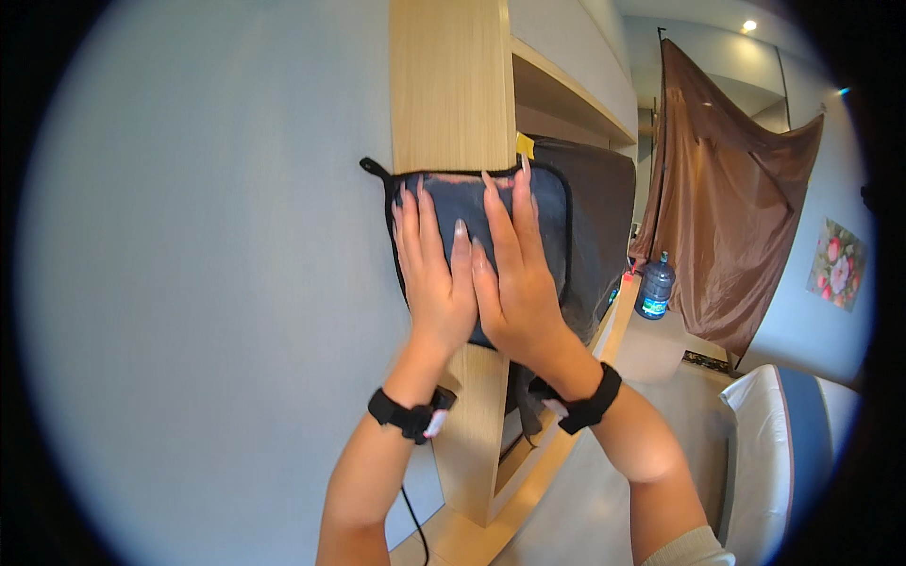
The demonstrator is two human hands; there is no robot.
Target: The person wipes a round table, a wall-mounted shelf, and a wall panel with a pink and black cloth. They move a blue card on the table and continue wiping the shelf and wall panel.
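Note:
A dark square cloth or pad with black edging and a corner loop [453, 205] lies against the side panel of a light wood cabinet [453, 85]. My left hand [433, 283] presses flat on its left part, fingers pointing up. Beside it my right hand [520, 283] rests flat on the pad, its fingers spread near the panel's front edge. The two thumbs are close together. Each wrist wears a black strap. What lies beneath the palms is hidden.
Dark sheeting [601, 205] with a yellow tab covers part of the cabinet's opening. Farther off are a large water bottle [657, 286], a hanging brown curtain [729, 205], a flower picture [836, 265] and a bed [764, 453]. A black cable [417, 527] hangs at the bottom.

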